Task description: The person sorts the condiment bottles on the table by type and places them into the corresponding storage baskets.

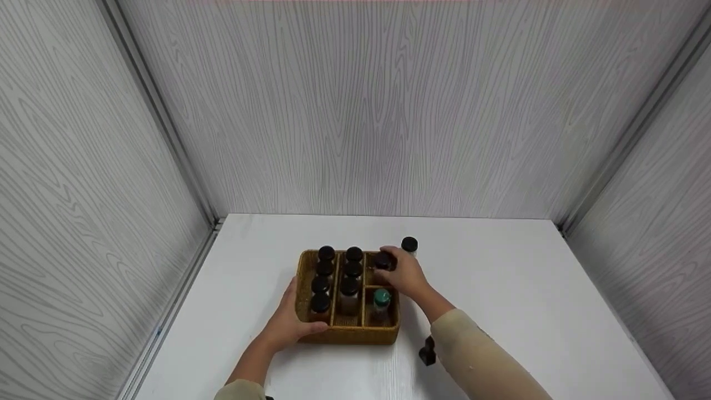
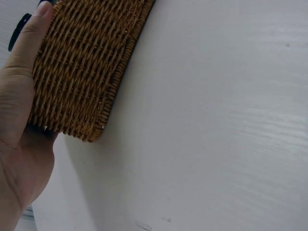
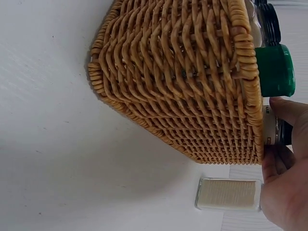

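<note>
A brown wicker basket (image 1: 361, 336) with compartments stands on the white table. My left hand (image 1: 284, 325) grips its front left corner, thumb along the front and fingers on the left side. At the back right compartment, my right hand (image 1: 405, 273) holds a black-lidded jar (image 3: 269, 126), thumb and fingers on either side of it; the jar's lower part is hidden behind the basket wall. In front of that jar sits a green-capped bottle (image 1: 381, 300). Several black-lidded jars (image 1: 320, 303) fill the left column, and three (image 1: 349, 288) stand in the middle column.
Another black-lidded glass jar (image 3: 228, 194) with pale contents stands on the table behind the right hand, outside the basket. A small black object (image 1: 427, 354) shows beside the right sleeve (image 1: 472, 350). Grey wood-grain panels (image 1: 355, 111) enclose the table at the back and sides.
</note>
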Demonstrator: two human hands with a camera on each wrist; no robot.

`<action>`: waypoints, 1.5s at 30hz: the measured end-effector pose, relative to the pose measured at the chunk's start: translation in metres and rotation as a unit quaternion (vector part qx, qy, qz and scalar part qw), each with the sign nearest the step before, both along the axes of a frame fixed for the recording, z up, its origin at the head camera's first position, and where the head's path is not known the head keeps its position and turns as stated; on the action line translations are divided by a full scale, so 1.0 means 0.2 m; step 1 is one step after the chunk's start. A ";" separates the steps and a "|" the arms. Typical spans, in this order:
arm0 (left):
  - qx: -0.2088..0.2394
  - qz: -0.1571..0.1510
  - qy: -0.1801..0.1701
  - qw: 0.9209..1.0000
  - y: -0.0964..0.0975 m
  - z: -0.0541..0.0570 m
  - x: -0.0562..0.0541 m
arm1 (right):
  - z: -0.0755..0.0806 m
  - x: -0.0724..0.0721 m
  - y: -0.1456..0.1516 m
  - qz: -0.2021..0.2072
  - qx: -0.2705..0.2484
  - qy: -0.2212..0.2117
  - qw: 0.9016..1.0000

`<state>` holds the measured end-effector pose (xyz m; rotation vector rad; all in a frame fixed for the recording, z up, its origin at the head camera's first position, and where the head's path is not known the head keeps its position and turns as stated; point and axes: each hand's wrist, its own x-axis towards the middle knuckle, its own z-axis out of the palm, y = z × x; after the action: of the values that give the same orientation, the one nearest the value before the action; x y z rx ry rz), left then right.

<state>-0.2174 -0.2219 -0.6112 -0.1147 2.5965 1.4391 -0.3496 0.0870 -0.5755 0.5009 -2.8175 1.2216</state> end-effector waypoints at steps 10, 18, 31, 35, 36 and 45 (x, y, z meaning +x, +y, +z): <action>-0.004 0.000 0.004 1.000 0.00 0.00 -0.01 | 0.06 -0.01 0.04 0.030 -0.013 -0.056 0.998; -0.007 0.004 0.001 1.000 0.00 0.00 -0.01 | 0.08 -0.02 0.08 0.063 -0.064 -0.081 0.993; -0.004 0.000 0.010 1.000 -0.01 0.00 0.00 | 0.16 -0.07 0.21 0.049 -0.106 -0.067 0.991; -0.005 0.000 0.009 1.000 -0.01 0.00 0.00 | 0.17 -0.10 0.23 0.033 -0.118 -0.043 0.992; -0.006 0.000 0.009 1.000 -0.01 0.00 0.00 | 0.17 -0.11 0.24 0.030 -0.121 -0.039 0.991; -0.002 0.005 0.009 1.000 0.00 0.00 -0.01 | 0.15 -0.16 0.31 0.004 -0.133 -0.022 0.991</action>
<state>-0.2185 -0.2213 -0.6114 -0.1162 2.6164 1.4458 -0.3821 0.1485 -0.5448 0.4741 -2.6292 1.5970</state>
